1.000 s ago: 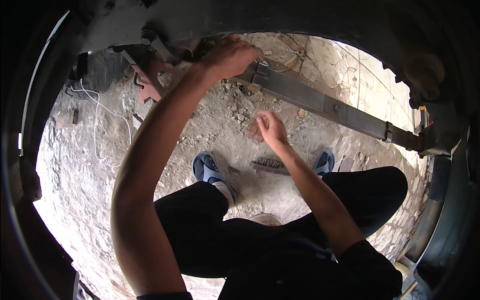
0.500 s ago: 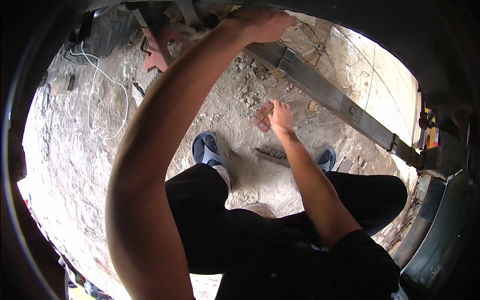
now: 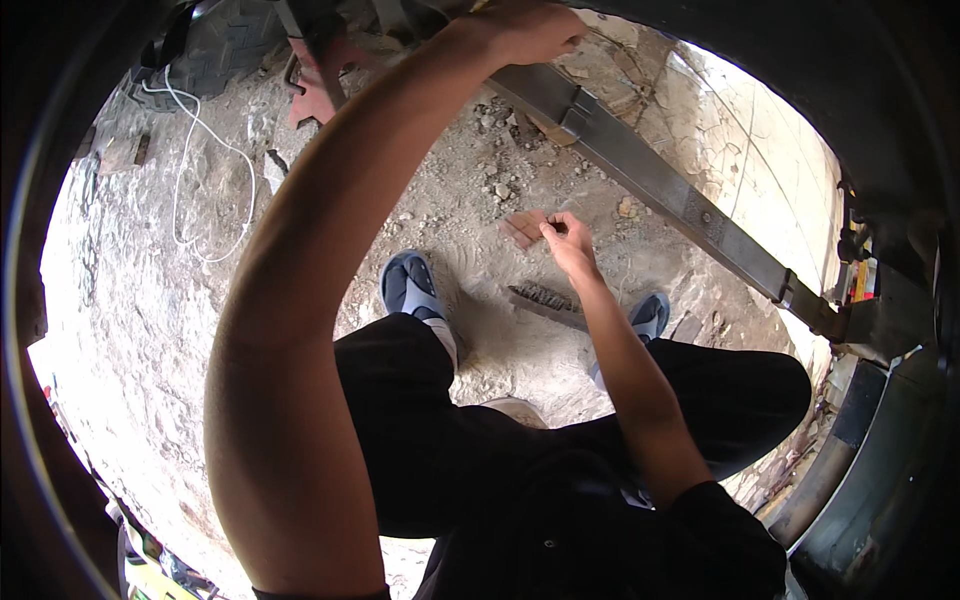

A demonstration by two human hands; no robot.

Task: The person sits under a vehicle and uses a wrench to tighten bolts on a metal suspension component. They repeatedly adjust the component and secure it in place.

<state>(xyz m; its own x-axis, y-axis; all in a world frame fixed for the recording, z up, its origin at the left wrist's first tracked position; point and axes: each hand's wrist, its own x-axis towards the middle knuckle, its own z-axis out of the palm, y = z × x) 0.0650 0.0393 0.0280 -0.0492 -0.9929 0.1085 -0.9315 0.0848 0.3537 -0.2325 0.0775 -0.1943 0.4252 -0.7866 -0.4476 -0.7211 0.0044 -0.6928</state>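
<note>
Right hand [image 3: 571, 248] turned, beside angular reddish block [image 3: 522, 230]

Dirt floor [image 3: 490, 355] with brush [image 3: 546, 304], white cable [image 3: 252, 185]

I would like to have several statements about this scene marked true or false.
1. The bare left hand is higher in the picture than the bare right hand. True.
2. The right hand holds the dark bristled brush. False: the brush lies on the ground.
3. The thin white cable lies left of the left forearm. True.
4. The reddish metal stand is at lower right. False: the stand is at upper left.
5. The long grey metal beam slants downward to the right. True.
</note>
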